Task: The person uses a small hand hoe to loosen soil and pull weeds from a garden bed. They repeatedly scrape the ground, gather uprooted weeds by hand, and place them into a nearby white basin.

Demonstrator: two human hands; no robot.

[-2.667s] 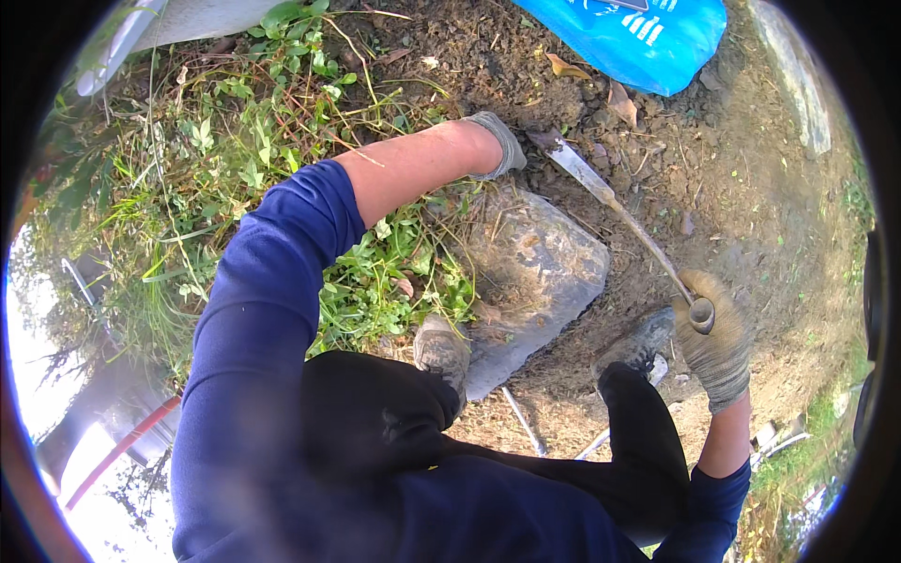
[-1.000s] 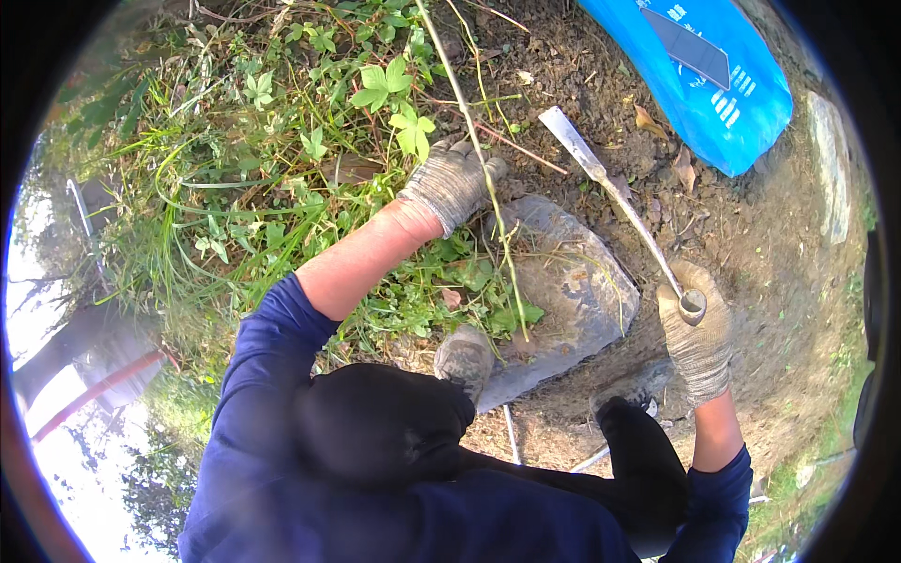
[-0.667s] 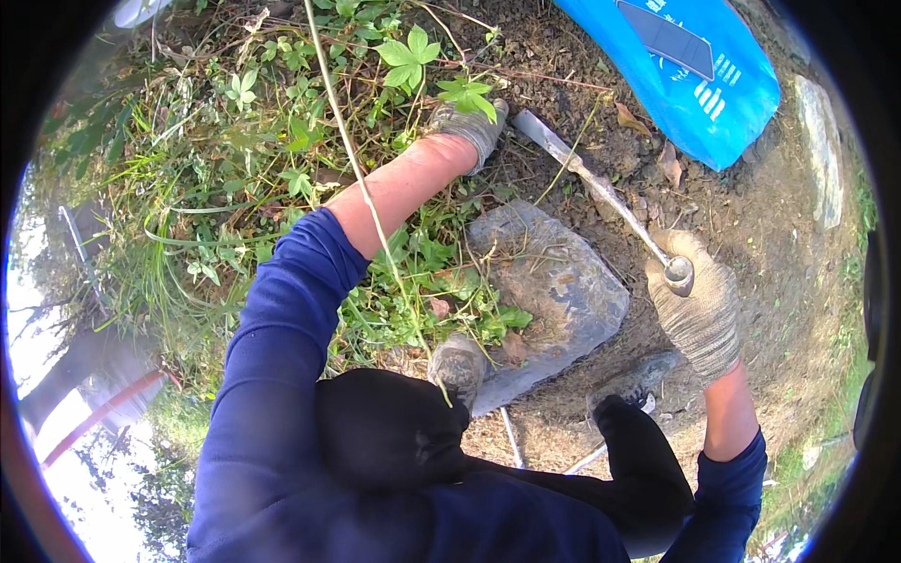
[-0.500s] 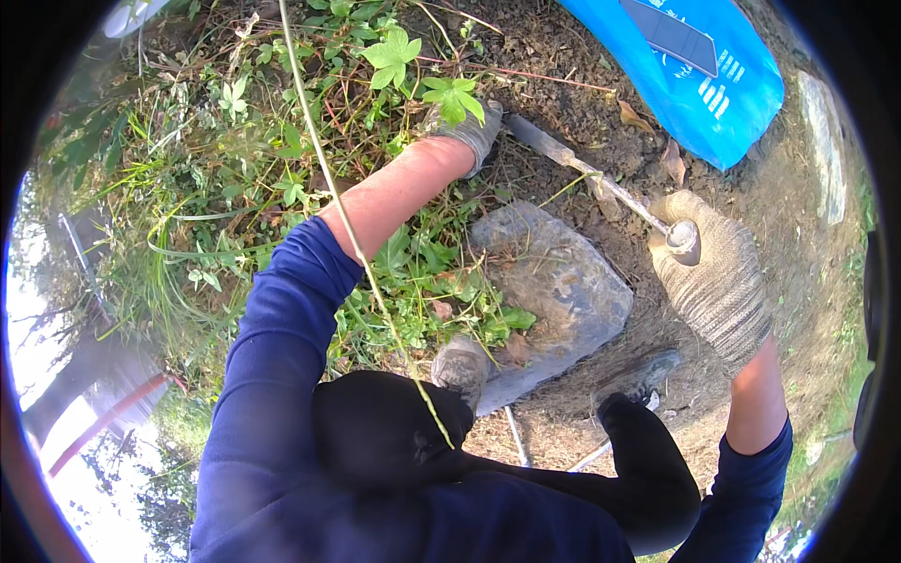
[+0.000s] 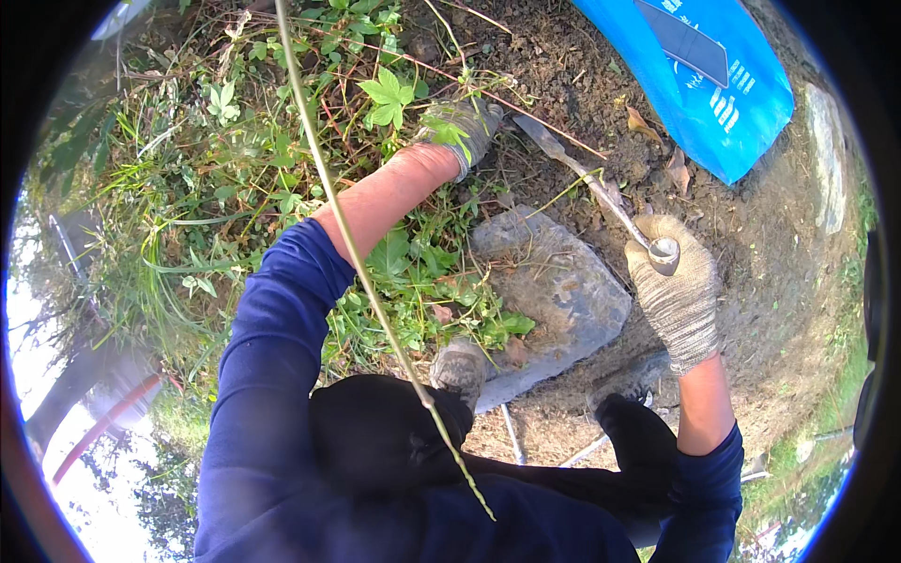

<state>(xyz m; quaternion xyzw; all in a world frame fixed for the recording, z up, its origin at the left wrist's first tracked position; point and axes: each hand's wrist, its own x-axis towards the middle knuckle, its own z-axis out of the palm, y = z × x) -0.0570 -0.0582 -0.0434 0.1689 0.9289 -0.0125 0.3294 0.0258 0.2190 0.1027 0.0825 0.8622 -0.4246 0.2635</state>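
Observation:
My left hand (image 5: 457, 134), in a grey knit work glove, is closed low among leafy green weeds (image 5: 387, 101) at the edge of the bare soil. Leaves partly cover its fingers, which appear wrapped round weed stems. In my right hand (image 5: 678, 291), gloved in beige knit, is a narrow-bladed metal trowel (image 5: 601, 190). Its round, hollow end shows by my thumb. The blade slants toward the far left, its tip against the dark soil just right of my left hand.
A flat grey rock (image 5: 554, 281) lies between my hands and feet. Far right, a blue plastic bag (image 5: 741, 117) has a dark phone (image 5: 690, 45) on it. A long thin stem (image 5: 361, 253) crosses above my left forearm. A pale stone slab (image 5: 826, 159) lies at right.
My right hand has moved left with the trowel, bringing it closer to the rock. My left hand has shifted slightly left, and the weed stems around it have moved.

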